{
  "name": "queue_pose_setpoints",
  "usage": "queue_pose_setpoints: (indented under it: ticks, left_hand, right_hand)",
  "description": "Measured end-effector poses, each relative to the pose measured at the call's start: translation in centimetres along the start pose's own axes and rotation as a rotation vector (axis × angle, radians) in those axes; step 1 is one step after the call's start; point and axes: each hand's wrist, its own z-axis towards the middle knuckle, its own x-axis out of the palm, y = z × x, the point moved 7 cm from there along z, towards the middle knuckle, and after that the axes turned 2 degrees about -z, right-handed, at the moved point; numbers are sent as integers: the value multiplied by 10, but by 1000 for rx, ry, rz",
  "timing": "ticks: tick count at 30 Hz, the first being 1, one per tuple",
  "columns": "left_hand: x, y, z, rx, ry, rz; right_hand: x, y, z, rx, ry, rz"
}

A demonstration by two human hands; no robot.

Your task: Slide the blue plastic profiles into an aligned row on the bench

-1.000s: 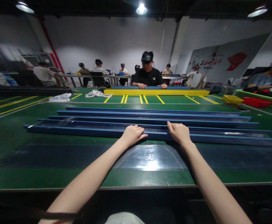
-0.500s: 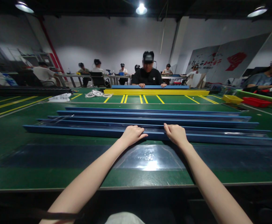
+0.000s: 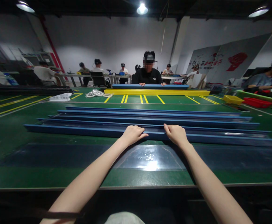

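Two hands rest on the nearest blue rail (image 3: 79,131), whose long axis runs from nine o'clock to three o'clock across the green table (image 3: 14,137), parallel to the stacked blue rails (image 3: 150,116) behind it toward twelve. The left hand (image 3: 133,134) lies palm-down on the rail's top, fingers loosely curled and close together, gripping nothing I can make out. The right hand (image 3: 176,134) does the same just beside it, fingers bent over the far edge. At two o'clock, the wall banner (image 3: 222,60) carries red writing too blurred to read. Against half a second ago, both hands sit almost unchanged; the person opposite (image 3: 148,74) has shifted slightly.
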Motion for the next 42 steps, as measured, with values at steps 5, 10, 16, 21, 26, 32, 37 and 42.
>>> queue_pose_setpoints:
  ticks: [5, 10, 16, 21, 26, 32, 37, 42]
  left_hand:
    - [1, 0, 0, 7, -23, -10]
    - [-1, -3, -2, 40, -65, -5]
    - [-1, -3, -3, 41, -73, -8]
    - [0, -3, -2, 44, -80, -5]
    - [0, -4, -3, 60, -85, 6]
    - [-1, -4, -3, 69, -82, 12]
    - [-3, -4, -3, 57, -73, 3]
    - [-5, -3, -4, 55, -81, -11]
  right_hand:
    - [1, 0, 0, 0, 0, 0]
    - [1, -1, -1, -4, -6, -4]
    - [-5, 7, -3, -47, -97, 34]
    - [-7, 20, -4, -86, -120, 63]
    - [0, 25, -1, -99, -51, 25]
    - [4, 23, 0, -97, 14, -23]
    - [4, 22, 2, -97, 43, -39]
    - [3, 22, 3, -103, 45, -62]
